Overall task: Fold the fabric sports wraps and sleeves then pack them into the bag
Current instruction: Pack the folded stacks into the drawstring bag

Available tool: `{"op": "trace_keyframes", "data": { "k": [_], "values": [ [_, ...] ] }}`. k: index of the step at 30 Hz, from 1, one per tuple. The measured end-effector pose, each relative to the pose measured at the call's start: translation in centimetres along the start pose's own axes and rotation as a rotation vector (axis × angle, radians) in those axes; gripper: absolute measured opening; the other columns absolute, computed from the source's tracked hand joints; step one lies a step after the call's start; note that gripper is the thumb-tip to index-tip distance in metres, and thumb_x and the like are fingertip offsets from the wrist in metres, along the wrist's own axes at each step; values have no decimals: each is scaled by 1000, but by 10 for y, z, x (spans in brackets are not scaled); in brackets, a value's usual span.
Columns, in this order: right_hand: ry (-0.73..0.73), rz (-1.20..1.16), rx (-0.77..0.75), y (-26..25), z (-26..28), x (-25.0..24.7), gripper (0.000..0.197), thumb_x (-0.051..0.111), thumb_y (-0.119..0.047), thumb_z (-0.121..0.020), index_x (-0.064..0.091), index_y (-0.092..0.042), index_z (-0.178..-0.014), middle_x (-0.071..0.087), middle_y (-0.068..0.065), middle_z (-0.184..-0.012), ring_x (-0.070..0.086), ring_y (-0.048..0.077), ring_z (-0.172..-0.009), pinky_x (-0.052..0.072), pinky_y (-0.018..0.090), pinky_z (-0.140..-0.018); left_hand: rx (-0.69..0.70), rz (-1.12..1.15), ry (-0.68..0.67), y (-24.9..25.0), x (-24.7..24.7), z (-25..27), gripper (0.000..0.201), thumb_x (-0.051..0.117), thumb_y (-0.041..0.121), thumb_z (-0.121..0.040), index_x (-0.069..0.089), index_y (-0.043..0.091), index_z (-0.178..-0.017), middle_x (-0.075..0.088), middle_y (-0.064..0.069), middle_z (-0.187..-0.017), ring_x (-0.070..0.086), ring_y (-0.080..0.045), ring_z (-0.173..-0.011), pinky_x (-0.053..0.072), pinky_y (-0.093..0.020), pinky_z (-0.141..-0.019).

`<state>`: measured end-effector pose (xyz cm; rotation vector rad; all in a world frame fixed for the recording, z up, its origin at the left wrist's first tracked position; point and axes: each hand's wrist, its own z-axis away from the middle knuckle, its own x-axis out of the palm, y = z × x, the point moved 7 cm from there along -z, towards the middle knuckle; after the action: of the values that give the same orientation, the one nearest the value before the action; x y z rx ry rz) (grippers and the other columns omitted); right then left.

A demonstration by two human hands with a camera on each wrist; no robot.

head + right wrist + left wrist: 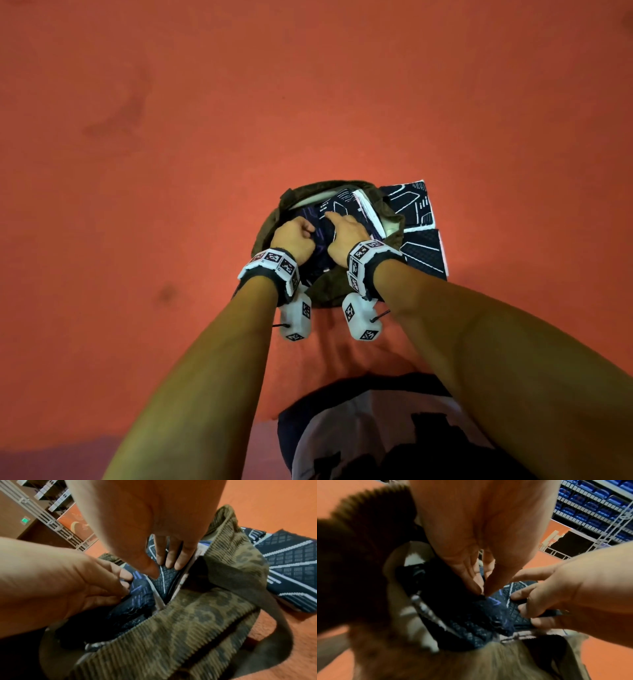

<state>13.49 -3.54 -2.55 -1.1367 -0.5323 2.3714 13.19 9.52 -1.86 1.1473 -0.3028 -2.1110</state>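
An olive corduroy bag (308, 191) (188, 622) lies open on the orange floor in front of me. Dark navy sleeves fill its mouth. My left hand (301, 233) (482, 592) pinches a purple-lined sleeve (320, 237) (137, 595) at the bag's left side. My right hand (337, 222) (163, 568) holds a folded sleeve with white lines (342, 205) (513, 592), thumb in front and fingers behind it, down inside the bag. What lies deeper in the bag is hidden.
Two more folded navy sleeves with white lines (419, 212) (291, 561) lie on the floor against the bag's right side. The bag's strap (274, 615) loops out to the right. Railings and blue stadium seats (590, 507) stand far off.
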Motion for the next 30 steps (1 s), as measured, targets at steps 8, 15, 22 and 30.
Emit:
{"op": "trace_keyframes", "data": {
  "k": [8, 15, 22, 30],
  "values": [
    [17, -16, -2, 24, -6, -2, 85, 47, 1, -79, 29, -33, -155, 35, -2, -146, 34, 26, -129, 40, 45, -108, -72, -219, -1, -13, 0, -20, 35, 71, 10, -81, 46, 19, -104, 47, -12, -112, 56, -34, -92, 50, -38, -80],
    [65, -19, 75, 53, -15, -16, 87, 50, 1, -79, 28, -33, -156, 33, -2, -130, 30, 24, -114, 31, 27, -90, -40, -210, -22, -14, 13, -24, 60, 86, 37, -72, 40, 25, -108, 36, -8, -114, 51, -30, -95, 50, -40, -83],
    [58, 29, 91, 51, -17, -10, 89, 56, -6, -76, 25, -35, -154, 26, 0, -134, 29, 28, -119, 36, 31, -96, -2, -269, 34, -9, 22, -22, 59, 84, 31, -77, 45, 20, -120, 39, -16, -126, 55, -41, -107, 53, -47, -89],
    [63, 61, 43, 56, -11, -9, 90, 63, -5, -77, 25, -37, -153, 25, 0, -132, 29, 25, -118, 41, 32, -95, -49, -261, -57, -9, 24, -21, 86, 92, 34, -64, 40, 21, -131, 33, -13, -132, 45, -36, -122, 49, -48, -97]
  ]
}}
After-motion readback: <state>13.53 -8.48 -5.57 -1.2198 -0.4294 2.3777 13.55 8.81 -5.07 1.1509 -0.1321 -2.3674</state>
